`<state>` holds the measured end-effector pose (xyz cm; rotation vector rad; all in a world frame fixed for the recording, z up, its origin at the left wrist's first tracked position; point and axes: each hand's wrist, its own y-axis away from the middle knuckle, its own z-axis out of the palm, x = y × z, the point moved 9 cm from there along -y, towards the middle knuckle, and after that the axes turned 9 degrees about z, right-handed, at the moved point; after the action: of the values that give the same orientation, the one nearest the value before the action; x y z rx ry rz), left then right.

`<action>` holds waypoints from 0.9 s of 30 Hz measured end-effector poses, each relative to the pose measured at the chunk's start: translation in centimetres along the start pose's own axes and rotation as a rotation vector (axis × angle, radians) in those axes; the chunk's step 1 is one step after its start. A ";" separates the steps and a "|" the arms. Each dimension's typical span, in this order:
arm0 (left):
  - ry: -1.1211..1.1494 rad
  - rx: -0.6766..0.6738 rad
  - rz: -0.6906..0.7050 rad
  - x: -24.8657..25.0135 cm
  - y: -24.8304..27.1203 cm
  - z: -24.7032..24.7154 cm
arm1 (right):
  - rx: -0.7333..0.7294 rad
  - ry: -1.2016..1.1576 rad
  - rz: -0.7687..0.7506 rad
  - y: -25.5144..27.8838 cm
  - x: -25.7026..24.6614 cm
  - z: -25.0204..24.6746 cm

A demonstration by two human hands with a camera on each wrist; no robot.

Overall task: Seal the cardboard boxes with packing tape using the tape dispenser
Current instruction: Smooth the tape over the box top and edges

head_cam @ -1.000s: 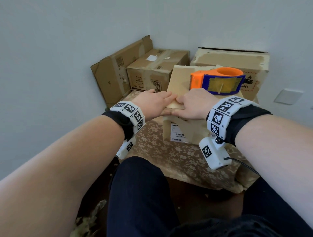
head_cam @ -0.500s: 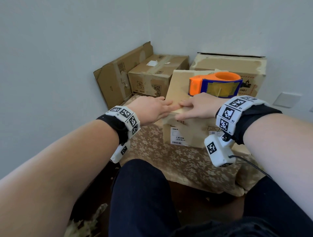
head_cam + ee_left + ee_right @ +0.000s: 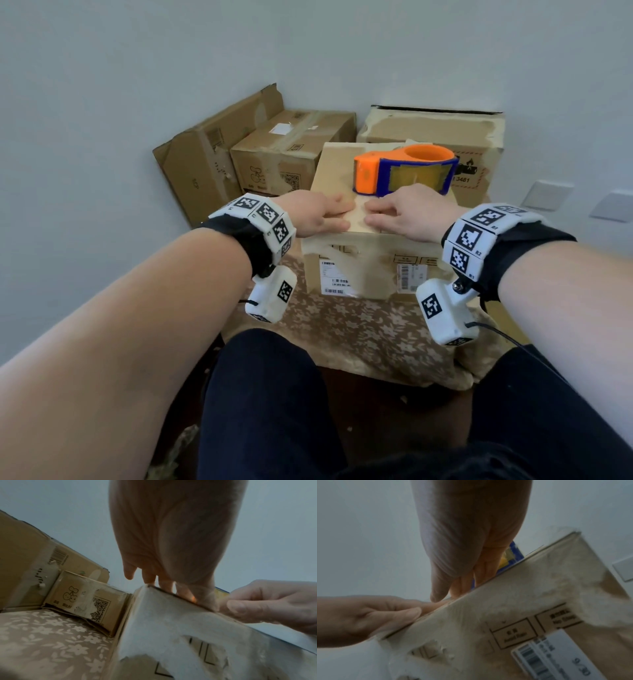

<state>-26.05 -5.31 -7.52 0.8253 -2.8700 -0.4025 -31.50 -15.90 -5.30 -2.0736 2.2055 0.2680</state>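
A worn cardboard box (image 3: 370, 270) stands on a floral cloth in front of me. An orange and blue tape dispenser (image 3: 404, 171) lies on its top, towards the back. My left hand (image 3: 318, 216) and right hand (image 3: 400, 216) rest flat on the top near the front edge, fingers straight, a small gap between the fingertips. In the left wrist view the left hand (image 3: 164, 547) has its fingers over the box's (image 3: 180, 635) top edge. In the right wrist view the right hand (image 3: 471, 534) does the same on the box (image 3: 522, 601). Neither hand touches the dispenser.
Three more boxes stand against the walls: a leaning one (image 3: 202, 164), a taped one (image 3: 284, 150) and a large one (image 3: 435, 126) at the back right. The floral cloth (image 3: 359, 332) covers the low surface. My knees (image 3: 267, 394) are just below it.
My fingertips touched in the middle of the box top before; now they sit slightly apart. The dispenser has not moved on the box.
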 end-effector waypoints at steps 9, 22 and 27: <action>0.009 0.039 0.002 -0.2 -0.3 0.2 | -0.024 0.053 -0.092 -1.4 -0.7 2.0; -0.093 0.024 0.020 0.5 -0.3 0.1 | 0.075 0.248 -0.134 -1.6 -1.4 2.5; -0.135 0.005 0.001 0.5 -0.4 -0.1 | 0.143 0.299 -0.137 -1.5 -1.8 2.4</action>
<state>-26.27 -5.96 -7.54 0.8280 -2.9960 -0.4685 -29.95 -13.71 -7.38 -2.2961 2.1418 -0.2197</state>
